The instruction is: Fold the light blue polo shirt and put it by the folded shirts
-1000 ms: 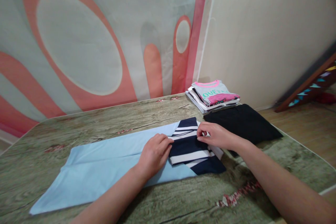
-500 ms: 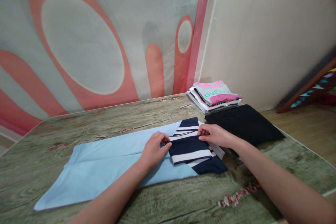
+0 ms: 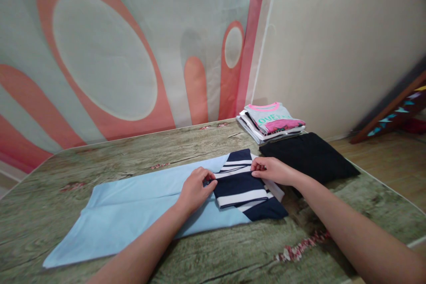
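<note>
As two bare hands meet a light-blue garment (image 3: 126, 213) laid out across the lower center of the frame, the left hand (image 3: 195, 191) holds its thumb and forefinger close together at the left edge of a navy-and-white striped section (image 3: 241, 186), appearing to pinch the cloth there. The remaining fingers of that hand curl inward, partly hidden from the camera. To the right of center, the right hand (image 3: 273, 171) brings thumb and fingertips together at the striped section's upper right edge, apparently gripping the fabric; its other fingers are bent, and how tightly they close cannot be told. The plain blue part stretches toward the lower left of the frame on a wood-patterned table (image 3: 196, 257). Just beyond the right hand, a black folded garment (image 3: 309, 155) lies at right of center, beside a stack of folded clothes (image 3: 271, 124) topped by a gray piece with pink trim. Orange and pink shapes fill a wall panel (image 3: 169, 40) at upper left, next to a plain pale wall (image 3: 326, 44) at upper right.
</note>
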### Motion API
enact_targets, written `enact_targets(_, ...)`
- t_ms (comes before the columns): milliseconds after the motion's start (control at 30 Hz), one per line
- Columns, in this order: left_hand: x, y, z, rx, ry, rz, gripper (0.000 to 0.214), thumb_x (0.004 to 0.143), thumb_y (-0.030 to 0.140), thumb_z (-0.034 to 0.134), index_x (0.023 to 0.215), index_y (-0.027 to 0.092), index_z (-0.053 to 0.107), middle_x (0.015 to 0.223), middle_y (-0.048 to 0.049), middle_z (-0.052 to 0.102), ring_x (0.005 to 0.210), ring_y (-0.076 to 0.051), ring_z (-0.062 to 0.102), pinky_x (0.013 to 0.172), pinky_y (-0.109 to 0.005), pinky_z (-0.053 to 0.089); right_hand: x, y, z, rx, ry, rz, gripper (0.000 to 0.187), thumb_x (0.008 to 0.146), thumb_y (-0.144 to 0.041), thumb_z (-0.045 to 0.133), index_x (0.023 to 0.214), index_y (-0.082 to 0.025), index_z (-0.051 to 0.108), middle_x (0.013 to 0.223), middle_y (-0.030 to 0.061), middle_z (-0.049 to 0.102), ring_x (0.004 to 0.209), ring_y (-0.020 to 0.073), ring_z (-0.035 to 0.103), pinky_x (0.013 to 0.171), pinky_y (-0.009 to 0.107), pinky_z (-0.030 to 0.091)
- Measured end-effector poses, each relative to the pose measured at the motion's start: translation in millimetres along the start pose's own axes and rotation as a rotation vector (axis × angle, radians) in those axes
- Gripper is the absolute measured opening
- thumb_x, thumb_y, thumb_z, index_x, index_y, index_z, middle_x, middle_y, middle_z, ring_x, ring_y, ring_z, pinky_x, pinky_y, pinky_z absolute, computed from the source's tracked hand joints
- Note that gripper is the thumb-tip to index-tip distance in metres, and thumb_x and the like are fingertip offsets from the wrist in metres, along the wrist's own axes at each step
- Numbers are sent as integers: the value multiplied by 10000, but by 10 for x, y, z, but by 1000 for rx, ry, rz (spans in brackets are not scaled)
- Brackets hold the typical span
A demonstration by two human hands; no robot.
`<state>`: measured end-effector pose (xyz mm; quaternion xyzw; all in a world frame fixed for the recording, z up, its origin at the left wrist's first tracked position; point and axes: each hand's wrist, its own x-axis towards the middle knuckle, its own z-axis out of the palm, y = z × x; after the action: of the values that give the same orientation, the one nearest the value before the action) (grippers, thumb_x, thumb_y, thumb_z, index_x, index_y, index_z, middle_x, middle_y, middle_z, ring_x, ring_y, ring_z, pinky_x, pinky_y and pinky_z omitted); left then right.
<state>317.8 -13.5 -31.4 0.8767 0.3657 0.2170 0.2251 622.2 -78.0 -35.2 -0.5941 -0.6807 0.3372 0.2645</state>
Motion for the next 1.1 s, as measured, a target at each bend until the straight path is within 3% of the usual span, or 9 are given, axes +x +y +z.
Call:
enact_targets(500, -2, -25, -17, -31, 1, 13, 155, 901, 311, 530, 866, 208, 640, 842, -30, 614, 829, -192, 564, 752, -307, 429, -12, 49, -33, -86, -7, -33, 273, 880, -437, 557, 847, -180, 643, 735, -1, 628, 676, 150, 564, 636, 255, 423)
enact_targets(867, 14, -52, 13, -26, 7, 7, 78, 858, 264, 579, 837, 214, 635, 821, -18, 610, 805, -184, 561, 720, -294, 434, 19, 58, 17, -38, 13, -16, 236, 850, -408, 592, 833, -178, 642, 765, 8, 650, 702, 155, 585, 660, 259, 443)
enact_targets(1000, -47, 79, -84, -24, 92, 89, 58, 881, 244, 561, 876, 214, 611, 909, -41, 614, 902, -199, 554, 826, -333, 434, -3, -23, -36, -72, 61, -23, 188, 832, -367, 609, 860, -181, 621, 767, 10, 631, 701, 155, 574, 654, 265, 437)
enact_targets(1100, -130, 285, -197, -11, 5, 223, 108, 934, 251, 500, 899, 216, 596, 909, -50, 624, 904, -197, 550, 841, -337, 422, -123, -260, -133, -148, 81, -105, 139, 822, -327, 620, 848, -192, 602, 797, 10, 608, 709, 150, 547, 662, 262, 422)
